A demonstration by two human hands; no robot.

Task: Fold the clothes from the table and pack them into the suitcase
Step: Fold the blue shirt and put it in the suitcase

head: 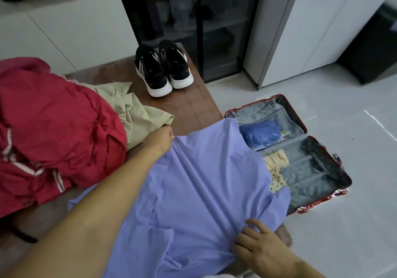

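Two arms in view, nothing else of the person. Left forearm (86, 224), in from the 7 o'clock edge, is bare along its whole visible length; left hand (160, 137) bare too. Right forearm (300, 269) at 5 o'clock shows only a short stretch, bare; right hand (255, 245) bare. Sliver of white fabric (223, 275) at the 6 o'clock edge; can't tell if it's worn. Nails too blurred to describe.

The brown table (193, 106) carries a red jacket (53, 116), a pale green garment (139, 114), black sneakers (163, 69) and a lilac shirt (193, 183). Beside it, an open suitcase (313, 174) lies on the floor (333, 234).
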